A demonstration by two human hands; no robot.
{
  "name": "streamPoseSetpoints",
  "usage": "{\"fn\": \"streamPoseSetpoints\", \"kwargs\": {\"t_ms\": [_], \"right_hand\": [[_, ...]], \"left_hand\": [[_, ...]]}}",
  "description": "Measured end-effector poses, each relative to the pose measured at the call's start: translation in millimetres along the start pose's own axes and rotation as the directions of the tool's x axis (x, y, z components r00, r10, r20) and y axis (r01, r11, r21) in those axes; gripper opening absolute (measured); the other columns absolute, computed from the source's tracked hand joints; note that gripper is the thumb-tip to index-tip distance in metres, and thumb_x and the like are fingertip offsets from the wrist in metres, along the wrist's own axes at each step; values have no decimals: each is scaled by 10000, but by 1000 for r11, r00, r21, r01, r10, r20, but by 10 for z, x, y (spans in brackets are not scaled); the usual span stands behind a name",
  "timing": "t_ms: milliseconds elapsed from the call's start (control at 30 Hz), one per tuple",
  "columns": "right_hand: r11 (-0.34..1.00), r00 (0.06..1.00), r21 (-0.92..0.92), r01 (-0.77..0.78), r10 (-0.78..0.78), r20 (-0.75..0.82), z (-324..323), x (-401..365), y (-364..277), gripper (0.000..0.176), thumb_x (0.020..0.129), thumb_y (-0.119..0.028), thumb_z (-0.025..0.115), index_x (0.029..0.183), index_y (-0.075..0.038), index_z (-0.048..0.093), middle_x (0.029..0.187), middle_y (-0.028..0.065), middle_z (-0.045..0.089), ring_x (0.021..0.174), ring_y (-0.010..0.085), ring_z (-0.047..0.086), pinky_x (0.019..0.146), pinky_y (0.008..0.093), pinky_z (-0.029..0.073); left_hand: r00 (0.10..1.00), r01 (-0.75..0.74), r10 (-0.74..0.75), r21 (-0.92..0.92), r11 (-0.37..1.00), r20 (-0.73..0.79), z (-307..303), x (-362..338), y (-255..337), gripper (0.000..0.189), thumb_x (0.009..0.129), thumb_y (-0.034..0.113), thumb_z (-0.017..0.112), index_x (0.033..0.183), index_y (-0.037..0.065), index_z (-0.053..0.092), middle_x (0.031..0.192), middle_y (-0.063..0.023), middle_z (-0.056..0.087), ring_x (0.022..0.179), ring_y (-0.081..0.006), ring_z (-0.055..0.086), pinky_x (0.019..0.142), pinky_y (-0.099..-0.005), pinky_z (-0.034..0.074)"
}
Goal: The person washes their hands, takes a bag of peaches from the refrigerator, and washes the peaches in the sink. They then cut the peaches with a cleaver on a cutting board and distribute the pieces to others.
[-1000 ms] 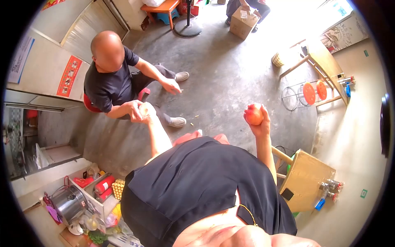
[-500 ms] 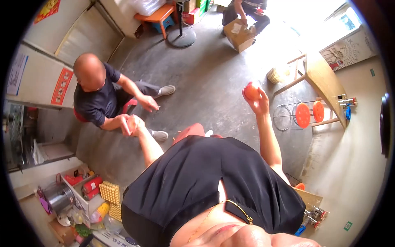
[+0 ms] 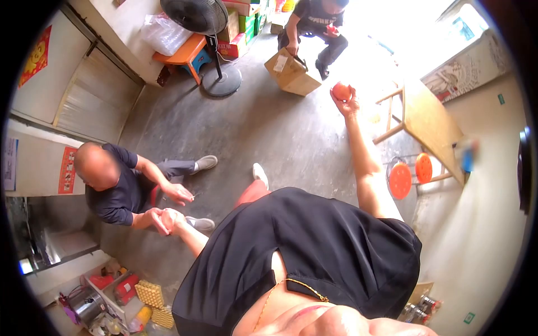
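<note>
At arm's length on the right, my right hand is closed round a round red-orange fruit, which looks like an apple. My left hand reaches out to the left and meets the hand of a seated person. Its fingers look curled; a pinkish shape shows where the two hands touch, but what lies between them cannot be made out. The seated person's other hand is stretched out close by, with a small pale thing at its fingertips.
Ahead, another person holds a cardboard box and something red. A standing fan and an orange stool are at the back left. To the right are a wooden table and orange-topped stools. Egg trays lie lower left.
My right hand has moved forward and up with the fruit. My left hand has come nearer the seated person's hand and still touches it. The view has shifted, showing more of the box and fan.
</note>
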State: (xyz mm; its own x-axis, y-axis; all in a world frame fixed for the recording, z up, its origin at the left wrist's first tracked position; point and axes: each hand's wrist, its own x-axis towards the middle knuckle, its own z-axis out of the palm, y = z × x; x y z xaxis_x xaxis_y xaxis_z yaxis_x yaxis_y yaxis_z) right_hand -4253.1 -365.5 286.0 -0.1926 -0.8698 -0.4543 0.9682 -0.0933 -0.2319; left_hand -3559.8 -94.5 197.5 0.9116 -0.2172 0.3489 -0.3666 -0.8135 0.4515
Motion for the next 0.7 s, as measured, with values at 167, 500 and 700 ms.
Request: {"fn": "streamPoseSetpoints", "kwargs": {"t_ms": [167, 500, 700], "right_hand": [[1000, 996, 19, 20, -18, -82, -38, 1186, -415, 379, 781, -286, 717, 1047, -68, 560, 1043, 135, 584, 1010, 330, 538, 944, 540, 456], [947, 940, 14, -320, 320, -119, 26, 2562, -973, 471, 647, -121, 774, 1048, 12, 567, 1076, 180, 585, 1059, 349, 543, 996, 549, 440], [941, 950, -134, -311, 306, -52, 421, 3382, -1192, 539, 678, -151, 759, 1132, 37, 537, 1170, 190, 558, 1132, 366, 510, 1031, 536, 408]], "left_hand": [[999, 10, -19, -229, 973, -40, -160, -214, 708, 206, 583, 111, 746, 753, 81, 635, 722, 2, 602, 706, -174, 605, 657, -307, 507], [890, 231, -310, 255, 939, 333, 525, -385, 704, 338, 806, 401, 618, 941, 94, 660, 859, -97, 655, 801, -235, 629, 715, -353, 515], [722, 681, -668, -8, 733, 179, 665, -420, 1163, 326, 797, 421, 586, 901, 117, 641, 816, -65, 634, 748, -208, 596, 678, -344, 501]]}}
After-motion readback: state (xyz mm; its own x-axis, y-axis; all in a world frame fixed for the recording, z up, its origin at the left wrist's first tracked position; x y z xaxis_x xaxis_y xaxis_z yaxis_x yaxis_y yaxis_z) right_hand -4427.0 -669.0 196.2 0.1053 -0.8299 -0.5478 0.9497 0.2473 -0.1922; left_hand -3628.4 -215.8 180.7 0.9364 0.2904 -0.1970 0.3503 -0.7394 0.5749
